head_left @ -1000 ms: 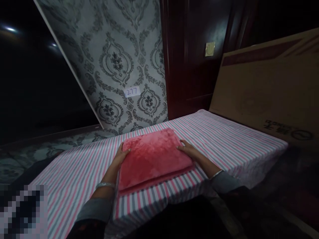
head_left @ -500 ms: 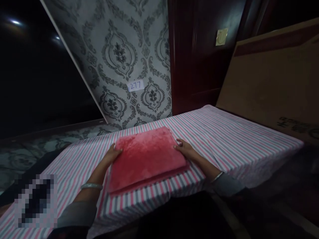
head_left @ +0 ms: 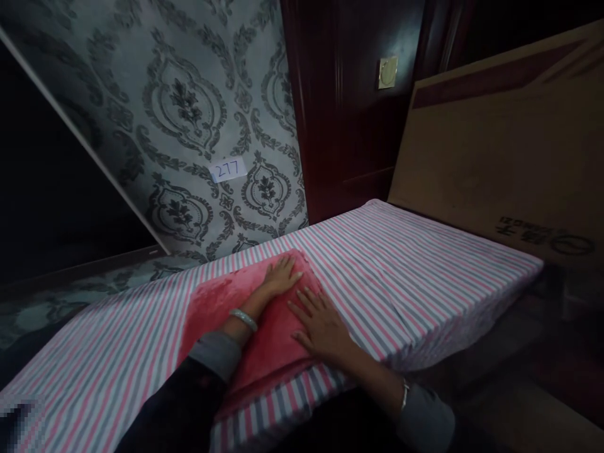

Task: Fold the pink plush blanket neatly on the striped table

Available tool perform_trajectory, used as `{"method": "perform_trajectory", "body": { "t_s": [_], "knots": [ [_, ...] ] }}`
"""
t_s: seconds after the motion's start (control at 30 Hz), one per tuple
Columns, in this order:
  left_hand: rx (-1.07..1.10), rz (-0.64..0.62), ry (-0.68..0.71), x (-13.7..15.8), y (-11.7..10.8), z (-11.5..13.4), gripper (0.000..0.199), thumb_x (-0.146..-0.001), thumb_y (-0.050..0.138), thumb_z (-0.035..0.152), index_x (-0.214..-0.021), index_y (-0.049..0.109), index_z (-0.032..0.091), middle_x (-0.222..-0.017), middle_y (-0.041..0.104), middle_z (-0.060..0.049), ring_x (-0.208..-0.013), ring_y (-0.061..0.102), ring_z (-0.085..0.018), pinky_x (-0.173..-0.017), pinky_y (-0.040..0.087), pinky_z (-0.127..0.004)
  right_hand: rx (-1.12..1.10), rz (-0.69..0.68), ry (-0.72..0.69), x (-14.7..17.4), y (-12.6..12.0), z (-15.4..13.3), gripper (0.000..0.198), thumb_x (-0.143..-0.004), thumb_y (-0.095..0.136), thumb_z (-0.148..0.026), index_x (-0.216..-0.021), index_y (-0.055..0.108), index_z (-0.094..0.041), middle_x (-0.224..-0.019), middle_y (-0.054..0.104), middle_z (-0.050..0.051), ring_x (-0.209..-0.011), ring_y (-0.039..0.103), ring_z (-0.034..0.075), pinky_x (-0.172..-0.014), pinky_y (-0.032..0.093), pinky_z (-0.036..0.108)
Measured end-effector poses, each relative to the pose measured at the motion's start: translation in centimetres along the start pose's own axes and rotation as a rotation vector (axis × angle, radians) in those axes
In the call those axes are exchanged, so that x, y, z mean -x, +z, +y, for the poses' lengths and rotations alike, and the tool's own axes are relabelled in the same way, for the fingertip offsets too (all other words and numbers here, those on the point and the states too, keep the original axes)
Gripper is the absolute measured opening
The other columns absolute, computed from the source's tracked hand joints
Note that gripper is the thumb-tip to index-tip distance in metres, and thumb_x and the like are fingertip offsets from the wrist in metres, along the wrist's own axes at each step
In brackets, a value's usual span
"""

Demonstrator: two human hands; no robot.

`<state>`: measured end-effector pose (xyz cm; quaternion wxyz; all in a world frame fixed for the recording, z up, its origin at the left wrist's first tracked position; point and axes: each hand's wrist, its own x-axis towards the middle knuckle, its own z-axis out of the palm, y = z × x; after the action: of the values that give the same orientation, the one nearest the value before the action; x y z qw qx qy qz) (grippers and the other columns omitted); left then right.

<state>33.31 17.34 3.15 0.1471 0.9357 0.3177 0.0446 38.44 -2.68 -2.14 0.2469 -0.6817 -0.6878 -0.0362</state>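
A folded red plush cloth [head_left: 278,340] lies on a table under a striped tablecloth [head_left: 377,270]. Flat on its far right part rests my left hand [head_left: 282,277], fingers stretched out. My right hand [head_left: 325,327] is spread on the cloth's right side, nearer to me, fingers pointing away. Both palms touch the plush surface and neither hand grips anything. My left forearm crosses over the cloth and hides part of its left half.
Behind the table stands a patterned wall with a paper label [head_left: 228,168] reading 277. A large cardboard box [head_left: 491,145] leans at the back right, beside a dark red wooden panel [head_left: 344,113]. At left is a dark screen [head_left: 56,182].
Both hands have let go of the cloth's side edges. The left moved right across the top, and the right shifted onto the right side. The view has turned slightly right.
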Motion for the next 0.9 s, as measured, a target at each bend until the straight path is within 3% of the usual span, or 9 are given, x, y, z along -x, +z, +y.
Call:
{"method": "perform_trajectory", "body": {
  "t_s": [0.13, 0.47, 0.63, 0.73, 0.83, 0.9],
  "knots": [
    [-0.11, -0.014, -0.061, -2.3, 1.6, 0.9, 0.072, -0.096, 0.031, 0.06, -0.157, 0.026, 0.021, -0.166, 0.019, -0.015, -0.153, 0.014, -0.034, -0.117, 0.01, -0.067, -0.022, 0.022, 0.021, 0.4, 0.9, 0.4, 0.064, -0.096, 0.052, -0.054, -0.153, 0.041, -0.027, -0.16, 0.034, 0.01, -0.151, 0.021, 0.028, -0.121, 0.018, 0.053],
    [-0.118, -0.093, -0.084, -7.5, 1.7, -0.9, 0.068, -0.099, 0.018, 0.06, -0.156, 0.027, 0.024, -0.164, 0.027, -0.013, -0.152, 0.022, -0.028, -0.118, 0.02, -0.06, -0.107, 0.018, 0.026, 2.4, 1.1, 0.4, 0.065, -0.099, 0.044, -0.054, -0.158, 0.029, -0.03, -0.162, 0.03, 0.005, -0.151, 0.021, 0.03, -0.121, 0.017, 0.059],
    [-0.114, -0.079, -0.095, -8.0, 2.0, -1.3, 0.067, -0.1, 0.016, 0.058, -0.157, 0.027, 0.024, -0.165, 0.026, -0.011, -0.152, 0.02, -0.027, -0.119, 0.021, -0.055, -0.098, 0.027, 0.001, 3.0, 1.2, 0.7, 0.062, -0.1, 0.044, -0.052, -0.156, 0.033, -0.029, -0.162, 0.029, 0.003, -0.15, 0.022, 0.031, -0.121, 0.018, 0.06],
    [-0.137, -0.013, -0.102, -7.4, 1.9, -0.6, 0.067, -0.101, 0.019, 0.054, -0.158, 0.023, 0.02, -0.164, 0.025, -0.013, -0.152, 0.022, -0.026, -0.12, 0.018, -0.054, -0.081, 0.041, -0.013, 2.8, 1.6, 0.7, 0.06, -0.1, 0.044, -0.05, -0.155, 0.036, -0.028, -0.161, 0.032, 0.004, -0.15, 0.023, 0.032, -0.119, 0.019, 0.063],
    [-0.225, 0.167, -0.075, -6.6, 1.1, 0.6, 0.071, -0.1, 0.026, 0.054, -0.159, 0.02, 0.014, -0.165, 0.019, -0.018, -0.153, 0.016, -0.031, -0.122, 0.006, -0.057, -0.07, 0.073, -0.024, 2.9, 2.2, 0.8, 0.059, -0.099, 0.046, -0.049, -0.154, 0.038, -0.029, -0.16, 0.034, 0.006, -0.149, 0.026, 0.033, -0.119, 0.02, 0.062],
    [-0.258, 0.246, -0.046, -5.5, 0.2, 1.0, 0.072, -0.1, 0.028, 0.054, -0.158, 0.022, 0.012, -0.164, 0.023, -0.019, -0.153, 0.017, -0.031, -0.122, 0.002, -0.056, -0.062, 0.084, -0.024, 3.0, 2.2, 0.9, 0.06, -0.098, 0.048, -0.048, -0.154, 0.039, -0.029, -0.159, 0.036, 0.006, -0.148, 0.027, 0.033, -0.119, 0.019, 0.062]
  ]
}}
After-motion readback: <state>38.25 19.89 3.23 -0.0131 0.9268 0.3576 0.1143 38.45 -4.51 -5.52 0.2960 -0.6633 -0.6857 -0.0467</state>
